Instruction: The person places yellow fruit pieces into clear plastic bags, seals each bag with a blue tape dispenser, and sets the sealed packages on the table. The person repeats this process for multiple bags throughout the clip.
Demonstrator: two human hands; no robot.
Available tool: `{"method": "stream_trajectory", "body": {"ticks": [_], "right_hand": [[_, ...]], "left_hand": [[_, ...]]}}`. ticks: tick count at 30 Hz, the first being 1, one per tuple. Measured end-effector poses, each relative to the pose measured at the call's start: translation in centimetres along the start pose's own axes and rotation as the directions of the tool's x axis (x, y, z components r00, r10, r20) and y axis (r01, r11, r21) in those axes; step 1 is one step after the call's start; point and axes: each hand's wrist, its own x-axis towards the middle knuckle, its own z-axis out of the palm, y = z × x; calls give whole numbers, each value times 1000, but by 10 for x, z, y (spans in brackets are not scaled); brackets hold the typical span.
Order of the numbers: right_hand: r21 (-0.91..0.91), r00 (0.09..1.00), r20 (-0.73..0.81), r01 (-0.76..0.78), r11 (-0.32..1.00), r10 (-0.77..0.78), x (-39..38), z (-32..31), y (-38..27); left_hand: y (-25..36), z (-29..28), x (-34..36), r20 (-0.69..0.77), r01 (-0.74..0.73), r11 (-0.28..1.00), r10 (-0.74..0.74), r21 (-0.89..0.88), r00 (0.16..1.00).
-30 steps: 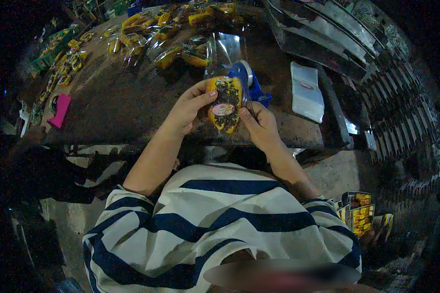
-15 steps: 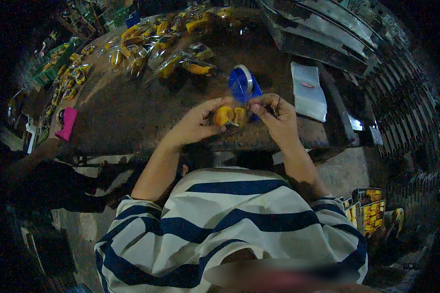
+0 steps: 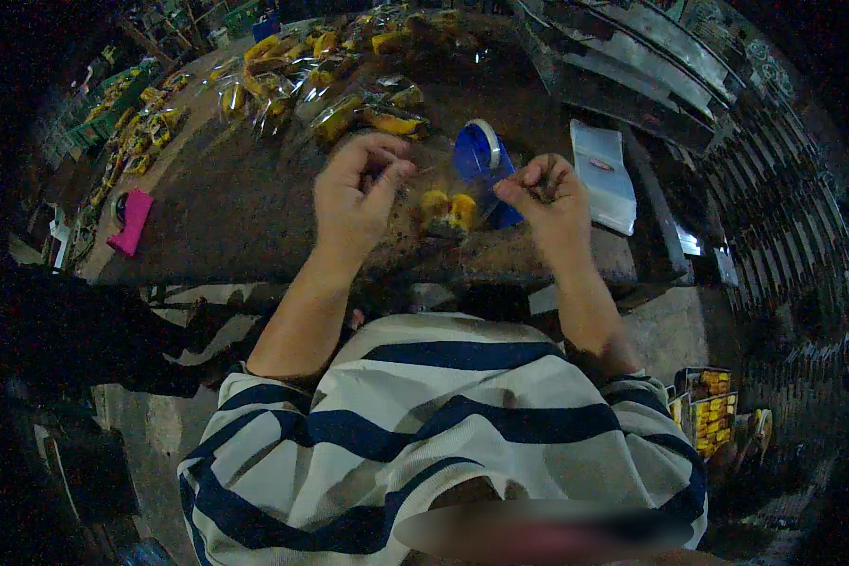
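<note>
A clear plastic bag (image 3: 451, 209) with rounded yellow pieces inside is between my hands, over the near part of the table. My left hand (image 3: 360, 193) is closed, thumb against fingers, at the bag's left upper edge; the film there is faint. My right hand (image 3: 549, 193) pinches at the bag's right side. What the pieces are, I cannot make out. Right behind the bag stands a blue tape dispenser (image 3: 472, 156) with a pale roll. My right fingers are close to it.
Several bagged yellow pieces (image 3: 274, 80) lie across the back of the brown table (image 3: 217, 208). A pink tape dispenser (image 3: 135, 222) sits at the left edge, and a stack of flat clear bags (image 3: 604, 179) at the right. A green crate (image 3: 99, 123) is far left.
My left hand has moved up and left, away from the yellow pieces, to the bag's upper edge. My right hand has shifted slightly right. The bag now hangs or rests between them.
</note>
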Motion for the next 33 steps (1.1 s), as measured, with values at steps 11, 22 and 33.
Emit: {"method": "stream_trajectory", "body": {"ticks": [11,22,33], "right_hand": [[-445,993,88,-26,895,72,-4,-12,1],[-932,829,71,254,261,-554,-20,-73,11],[-828,807,33,353,437,-589,-22,-43,0]], "left_hand": [[-27,-11,2,85,-151,989,151,-6,985],[-22,-21,8,-49,235,690,-364,-684,930],[-22,3,-12,-2,122,847,-145,-517,990]]}}
